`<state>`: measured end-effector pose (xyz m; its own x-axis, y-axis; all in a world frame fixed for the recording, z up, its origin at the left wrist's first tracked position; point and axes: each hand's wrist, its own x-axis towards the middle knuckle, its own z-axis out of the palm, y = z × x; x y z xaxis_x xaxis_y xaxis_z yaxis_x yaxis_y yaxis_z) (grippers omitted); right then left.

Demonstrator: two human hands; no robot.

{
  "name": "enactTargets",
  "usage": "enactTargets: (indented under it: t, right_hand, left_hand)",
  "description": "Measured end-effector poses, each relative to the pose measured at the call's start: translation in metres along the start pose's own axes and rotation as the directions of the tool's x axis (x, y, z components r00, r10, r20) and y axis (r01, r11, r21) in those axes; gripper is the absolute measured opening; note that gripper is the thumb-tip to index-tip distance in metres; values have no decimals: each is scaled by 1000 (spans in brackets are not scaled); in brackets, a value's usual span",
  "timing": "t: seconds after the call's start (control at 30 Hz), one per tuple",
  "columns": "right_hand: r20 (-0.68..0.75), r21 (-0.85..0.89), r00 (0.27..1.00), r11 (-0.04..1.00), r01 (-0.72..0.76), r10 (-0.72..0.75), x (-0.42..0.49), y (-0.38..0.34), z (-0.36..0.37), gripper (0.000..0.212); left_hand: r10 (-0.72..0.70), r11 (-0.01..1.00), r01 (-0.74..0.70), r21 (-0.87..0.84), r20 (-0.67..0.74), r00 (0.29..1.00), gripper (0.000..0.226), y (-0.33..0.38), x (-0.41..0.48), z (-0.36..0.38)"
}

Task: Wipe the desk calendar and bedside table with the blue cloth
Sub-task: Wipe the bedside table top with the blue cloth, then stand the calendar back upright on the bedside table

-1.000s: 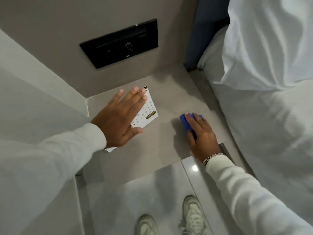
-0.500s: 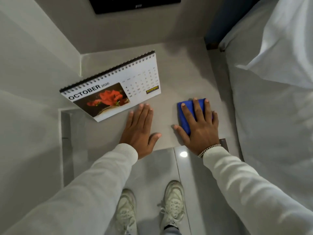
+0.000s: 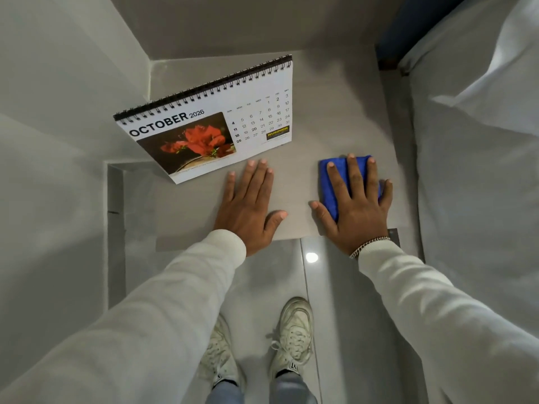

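**Inspector:** Head view, single camera, looking down. Bedside table point(image 3: 335, 112): grey top, set in a corner against the wall, mattress edge just beside it on the right.

**Clerk:** Position of the desk calendar?

**Inspector:** Desk calendar point(image 3: 210, 123) stands on the left rear part of the table top, spiral binding uppermost, tilted, page reading October 2026 with a red flower photo. Its lower left corner overhangs the table's left edge.

**Clerk:** And the blue cloth?

**Inspector:** Blue cloth point(image 3: 329, 182) lies folded on the right front part of the top. Right hand point(image 3: 354, 205) is pressed flat on it, fingers spread and extended, not curled around it; a chain bracelet point(image 3: 369, 246) sits at that wrist.

**Clerk:** Left hand?

**Inspector:** Left hand point(image 3: 250, 205) lies palm down on bare table, fingers straight, holding nothing. Fingertips are just beside the calendar's lower edge; contact cannot be confirmed.

**Clerk:** Anything else?

**Inspector:** White sneakers point(image 3: 291, 333) on glossy floor tiles below the table edge.
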<state>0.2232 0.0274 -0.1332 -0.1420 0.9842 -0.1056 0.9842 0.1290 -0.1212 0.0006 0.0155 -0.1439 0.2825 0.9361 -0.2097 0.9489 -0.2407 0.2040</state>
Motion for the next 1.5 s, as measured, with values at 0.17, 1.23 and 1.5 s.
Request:
enactTargets:
  t: [0.17, 1.23, 1.5]
  right_hand:
    - [96, 61, 995, 998, -25, 19, 1, -8, -32, 78]
    - [120, 891, 944, 385, -239, 308, 126, -117, -122, 54]
    - [115, 914, 949, 342, -216, 293, 180, -110, -139, 56]
  left_hand:
    - [-72, 959, 77, -273, 28, 997, 80, -4, -30, -33]
    - [-686, -136, 173, -975, 219, 694, 42, -100, 6, -175]
    - [-607, -48, 193, -980, 182, 774, 66, -123, 71, -202]
